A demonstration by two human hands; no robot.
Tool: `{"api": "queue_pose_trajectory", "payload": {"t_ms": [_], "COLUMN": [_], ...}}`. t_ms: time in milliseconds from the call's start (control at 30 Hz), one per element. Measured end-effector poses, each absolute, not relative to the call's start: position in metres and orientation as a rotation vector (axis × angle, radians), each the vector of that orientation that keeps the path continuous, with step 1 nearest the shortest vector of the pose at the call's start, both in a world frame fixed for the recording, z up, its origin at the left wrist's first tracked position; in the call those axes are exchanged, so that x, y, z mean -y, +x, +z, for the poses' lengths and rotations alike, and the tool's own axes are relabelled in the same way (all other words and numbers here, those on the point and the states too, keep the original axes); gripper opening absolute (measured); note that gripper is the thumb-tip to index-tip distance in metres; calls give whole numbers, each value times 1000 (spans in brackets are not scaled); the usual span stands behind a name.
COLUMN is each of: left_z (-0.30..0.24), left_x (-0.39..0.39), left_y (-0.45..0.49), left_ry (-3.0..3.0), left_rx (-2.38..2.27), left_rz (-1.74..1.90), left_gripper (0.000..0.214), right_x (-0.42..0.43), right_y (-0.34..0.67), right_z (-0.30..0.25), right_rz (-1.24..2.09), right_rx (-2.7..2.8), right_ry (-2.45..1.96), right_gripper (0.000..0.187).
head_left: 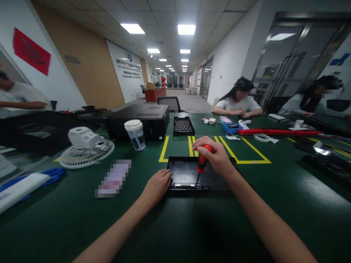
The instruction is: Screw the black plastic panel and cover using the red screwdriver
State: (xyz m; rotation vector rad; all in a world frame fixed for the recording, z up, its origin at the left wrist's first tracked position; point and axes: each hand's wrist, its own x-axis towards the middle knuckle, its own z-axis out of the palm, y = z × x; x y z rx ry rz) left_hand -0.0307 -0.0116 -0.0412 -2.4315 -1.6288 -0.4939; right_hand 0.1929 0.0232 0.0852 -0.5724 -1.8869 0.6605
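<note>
Red and black plastic forms the handle of the screwdriver (202, 163), which stands nearly upright over the shallow black panel (179, 171) on the green surface (142, 233), its thin shaft reaching down to the panel's near side. From where I steer, I see the right hand (213, 151) grasping it from above, fingers bent round the top of the handle. The left hand (159, 183) lays its fingers on the panel's left edge; the thumb is hidden, so I cannot tell whether they pinch it or only rest there.

I judge the screwdriver light and rigid, its handle smooth yet thick enough for a firm grip; that thick part is where I would hold it, well clear of the shaft. The panel looks like stiff, thin plastic, light enough to slide, so I would take it by the raised rim and spare the middle, which could scratch or flex.

Among the containers, a clear cup (138, 140) with a white lid seems to hold clear liquid. Beyond the panel, a black tray (184, 134) carries rows of small round shapes I cannot make out. Farther right, a blue box (229, 130) contains something dark, too small for me to name
</note>
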Motion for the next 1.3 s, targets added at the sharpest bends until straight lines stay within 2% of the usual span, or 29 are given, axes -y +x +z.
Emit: {"api": "queue_pose_trajectory", "payload": {"t_ms": [133, 200, 267, 333, 467, 767, 1300], "left_z": [-41, -41, -42, -43, -44, -45, -43], "left_x": [12, 12, 12, 11, 10, 11, 11], "left_y": [-31, -31, -31, -32, -32, -33, -32], "left_ry": [-2430, -2425, -2424, -2425, -2424, -2428, -2412], "left_rx": [1623, 1628, 1627, 1619, 1607, 1626, 1632], "left_rz": [-497, -501, -501, -492, -492, -514, -504], "left_gripper": [25, 25, 25, 25, 25, 24, 25], "right_x": [-27, -29, -31, -35, -46, -59, -54], "right_y": [193, 193, 194, 195, 196, 182, 186], "right_z": [82, 81, 80, 80, 79, 76, 76], "right_rz": [1142, 1354, 1467, 1533, 1628, 1818, 1778], "right_rx": [1738, 1652, 1641, 1669, 1700, 1619, 1580], "right_ry": [-403, -330, -279, -239, -143, 82, 20], "right_gripper": [14, 20, 24, 20, 7, 24, 27]}}
